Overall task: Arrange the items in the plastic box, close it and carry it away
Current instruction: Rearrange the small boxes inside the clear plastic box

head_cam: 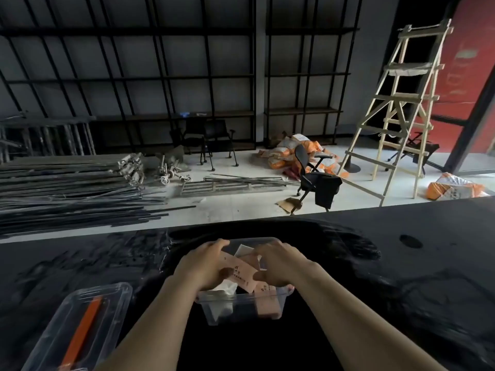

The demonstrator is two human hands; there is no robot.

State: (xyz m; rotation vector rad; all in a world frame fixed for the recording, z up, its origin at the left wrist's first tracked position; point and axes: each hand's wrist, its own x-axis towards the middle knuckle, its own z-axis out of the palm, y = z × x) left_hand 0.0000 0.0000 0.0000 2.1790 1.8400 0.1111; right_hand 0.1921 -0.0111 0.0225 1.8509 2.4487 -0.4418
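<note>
A clear plastic box (242,311) stands on the black table in front of me. Inside lie several pink paper packets (242,274) with dark print, plus white packets (226,289). My left hand (202,266) and my right hand (278,263) both rest over the open top, fingers and thumbs pinching the pink packets from either side. The clear lid (80,325) with an orange handle lies flat at the near left, apart from the box.
The black table (375,263) has a round hole (410,241) at the far right. Beyond its far edge are metal rods on the floor, an office chair (313,180), a wooden ladder (396,116), orange sacks and black shelving.
</note>
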